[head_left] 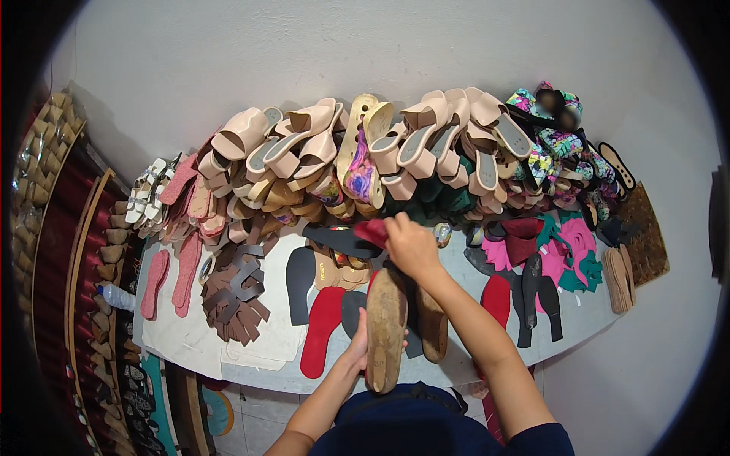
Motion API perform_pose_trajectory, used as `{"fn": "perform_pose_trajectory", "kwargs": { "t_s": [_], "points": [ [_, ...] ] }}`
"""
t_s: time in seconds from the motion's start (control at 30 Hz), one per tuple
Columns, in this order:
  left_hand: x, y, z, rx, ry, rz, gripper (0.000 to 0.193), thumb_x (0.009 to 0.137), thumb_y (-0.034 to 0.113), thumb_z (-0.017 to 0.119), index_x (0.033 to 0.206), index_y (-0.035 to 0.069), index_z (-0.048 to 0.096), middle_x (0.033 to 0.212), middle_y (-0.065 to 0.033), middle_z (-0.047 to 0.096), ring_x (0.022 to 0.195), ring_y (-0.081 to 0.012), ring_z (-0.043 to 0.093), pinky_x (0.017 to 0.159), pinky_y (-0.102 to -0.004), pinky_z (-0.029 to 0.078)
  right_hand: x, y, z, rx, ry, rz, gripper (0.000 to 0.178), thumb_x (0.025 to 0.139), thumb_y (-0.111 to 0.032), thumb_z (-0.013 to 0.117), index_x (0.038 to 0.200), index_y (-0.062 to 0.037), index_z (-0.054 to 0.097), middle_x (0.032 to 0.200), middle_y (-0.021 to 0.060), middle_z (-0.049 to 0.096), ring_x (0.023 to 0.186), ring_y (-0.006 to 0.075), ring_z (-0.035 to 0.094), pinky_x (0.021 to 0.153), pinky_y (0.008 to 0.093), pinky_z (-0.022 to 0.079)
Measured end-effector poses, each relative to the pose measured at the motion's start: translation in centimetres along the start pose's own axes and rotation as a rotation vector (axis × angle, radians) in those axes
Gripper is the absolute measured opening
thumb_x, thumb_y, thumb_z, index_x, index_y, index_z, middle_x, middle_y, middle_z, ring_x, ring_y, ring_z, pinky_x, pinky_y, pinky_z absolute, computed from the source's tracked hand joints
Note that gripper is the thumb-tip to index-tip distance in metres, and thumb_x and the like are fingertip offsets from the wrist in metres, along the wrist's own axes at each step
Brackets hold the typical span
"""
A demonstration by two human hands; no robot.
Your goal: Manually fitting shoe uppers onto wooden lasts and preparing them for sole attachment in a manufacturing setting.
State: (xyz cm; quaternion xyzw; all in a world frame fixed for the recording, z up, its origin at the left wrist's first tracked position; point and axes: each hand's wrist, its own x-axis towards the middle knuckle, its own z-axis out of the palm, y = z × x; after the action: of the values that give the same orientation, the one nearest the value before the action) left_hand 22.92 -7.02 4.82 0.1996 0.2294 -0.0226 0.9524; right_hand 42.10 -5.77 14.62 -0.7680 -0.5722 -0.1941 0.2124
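Observation:
My left hand (357, 346) is closed around a worn brown shoe last (387, 327), held upright with its sole side toward me and a thin red edge along its left. Above its toe, my right hand (411, 246) grips a dark red piece of shoe material (370, 231). Whether that piece is joined to the last cannot be seen. A second brown last (433, 327) is just to the right. Near my left hand lie a red sole piece (322, 330) and a dark grey sole piece (299, 285).
Heaped along the wall are pale pink heeled sandals (426, 137) and patterned shoes (563, 144). Brown strap pieces (232, 296) and pink soles (186, 273) lie left on the table (262, 357). Pink and green scraps (574, 243) lie right; racks of lasts (106, 304) stand left.

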Motion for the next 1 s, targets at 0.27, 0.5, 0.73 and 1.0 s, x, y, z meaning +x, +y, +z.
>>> {"fn": "perform_pose_trajectory", "kwargs": {
  "t_s": [0.27, 0.5, 0.73, 1.0],
  "points": [
    [-0.4, -0.9, -0.4, -0.028, -0.075, 0.021, 0.086, 0.073, 0.073, 0.013, 0.118, 0.004, 0.039, 0.097, -0.0163, 0.055, 0.080, -0.0254, 0.058, 0.068, -0.0362, 0.049, -8.0, 0.5, -1.8, 0.327, -0.086, -0.343, 0.033, 0.064, -0.008, 0.057, 0.096, -0.0119, 0.057, 0.088, 0.0068, 0.051, 0.078, 0.0214, 0.053, 0.061, 0.0301, 0.045],
    [-0.6, -2.4, -1.8, -0.102, -0.286, 0.107, 0.077, 0.076, 0.065, 0.037, 0.122, 0.003, 0.036, 0.106, -0.0191, 0.051, 0.090, -0.0279, 0.056, 0.076, -0.0377, 0.047, -14.0, 2.1, -2.3, 0.584, -0.127, -0.095, 0.040, 0.060, 0.004, 0.062, 0.096, -0.0114, 0.059, 0.101, 0.0123, 0.045, 0.087, 0.0259, 0.051, 0.068, 0.0303, 0.048],
    [-0.5, -3.4, -0.9, -0.083, -0.278, 0.060, 0.101, 0.062, 0.081, 0.028, 0.124, 0.003, 0.032, 0.109, -0.0199, 0.048, 0.092, -0.0318, 0.053, 0.078, -0.0439, 0.045, -16.4, 1.8, -2.0, 0.616, -0.159, 0.050, 0.044, 0.056, 0.008, 0.059, 0.096, -0.0115, 0.056, 0.105, 0.0139, 0.041, 0.089, 0.0280, 0.049, 0.072, 0.0322, 0.046],
    [-0.8, -2.7, 0.6, -0.155, -0.225, -0.018, 0.099, 0.066, 0.080, 0.014, 0.125, 0.003, 0.032, 0.111, -0.0216, 0.048, 0.088, -0.0322, 0.055, 0.077, -0.0437, 0.045, -17.9, 0.8, -1.2, 0.829, -0.185, 0.200, 0.045, 0.058, 0.010, 0.053, 0.098, -0.0094, 0.047, 0.109, 0.0166, 0.035, 0.100, 0.0315, 0.043, 0.083, 0.0363, 0.041]
  ]
}}
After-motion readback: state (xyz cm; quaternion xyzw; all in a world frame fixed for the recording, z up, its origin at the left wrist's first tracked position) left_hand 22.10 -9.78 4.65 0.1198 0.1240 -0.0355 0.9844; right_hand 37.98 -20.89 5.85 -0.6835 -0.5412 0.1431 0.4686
